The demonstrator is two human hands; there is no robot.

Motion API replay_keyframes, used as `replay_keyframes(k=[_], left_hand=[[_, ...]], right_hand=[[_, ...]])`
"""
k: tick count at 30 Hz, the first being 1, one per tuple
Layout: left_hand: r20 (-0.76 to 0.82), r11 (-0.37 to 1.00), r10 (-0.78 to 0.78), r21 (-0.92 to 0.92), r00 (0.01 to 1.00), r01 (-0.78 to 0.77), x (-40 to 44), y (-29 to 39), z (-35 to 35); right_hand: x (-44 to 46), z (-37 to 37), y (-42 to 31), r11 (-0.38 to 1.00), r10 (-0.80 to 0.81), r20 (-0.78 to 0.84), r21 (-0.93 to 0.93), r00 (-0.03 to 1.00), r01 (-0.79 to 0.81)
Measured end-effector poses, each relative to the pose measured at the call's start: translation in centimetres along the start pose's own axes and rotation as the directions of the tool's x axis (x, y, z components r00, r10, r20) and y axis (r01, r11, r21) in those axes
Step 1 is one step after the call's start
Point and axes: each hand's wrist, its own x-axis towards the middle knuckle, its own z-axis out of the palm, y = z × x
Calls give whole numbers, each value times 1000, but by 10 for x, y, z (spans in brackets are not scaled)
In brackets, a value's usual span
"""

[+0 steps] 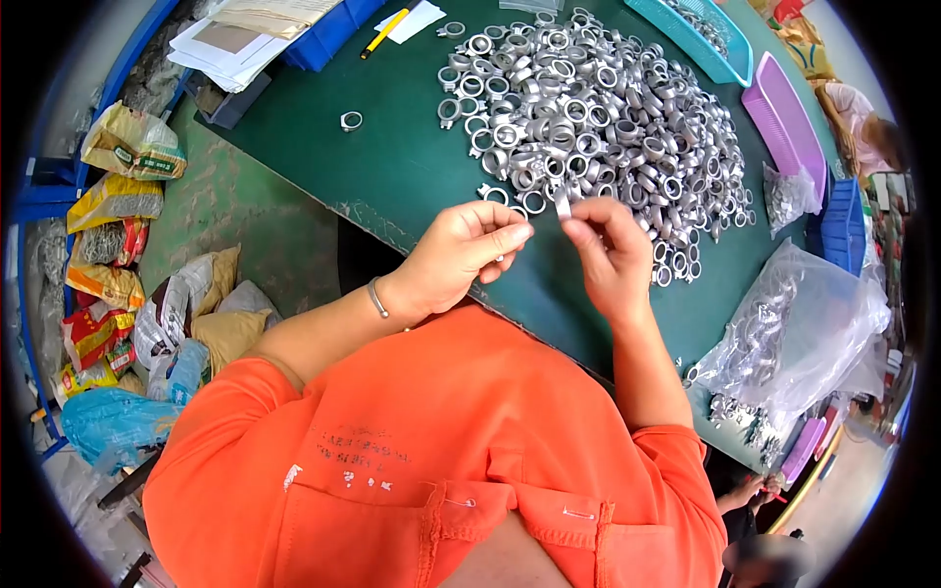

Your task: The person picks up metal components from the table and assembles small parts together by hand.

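Observation:
Between the thumb and fingers of my right hand point(616, 257) is a silver metal ring clamp point(563, 203), seen edge-on and held at the near side of the heap. My left hand point(456, 253) is closed in a pinch to the left of it, fingertips together; whatever they grip is too small or hidden to name. Just beyond both hands lies a large heap of similar metal ring clamps point(588, 108) on the green table point(392, 186). One single ring clamp point(351, 121) sits apart on the left side of the table.
At the back are a turquoise basket point(730, 64), a yellow marker point(384, 34) and papers point(235, 49). A pink basket point(784, 118), a blue bin point(843, 225) and a clear plastic bag point(784, 333) of metal parts line the right. Sacks point(127, 196) stand on the left. Other people are at the right.

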Motion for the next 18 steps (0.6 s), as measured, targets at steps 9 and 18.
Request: replay_keyframes(k=[9,18], left_hand=[[75,845,352,403,933,-351,-2,4,6],[261,522,550,634,793,-570,-5,3,5]], right_hand=[[-13,10,-8,969,-249,52,13,967,248],[-26,14,-1,859,-65,8,509,998,52]])
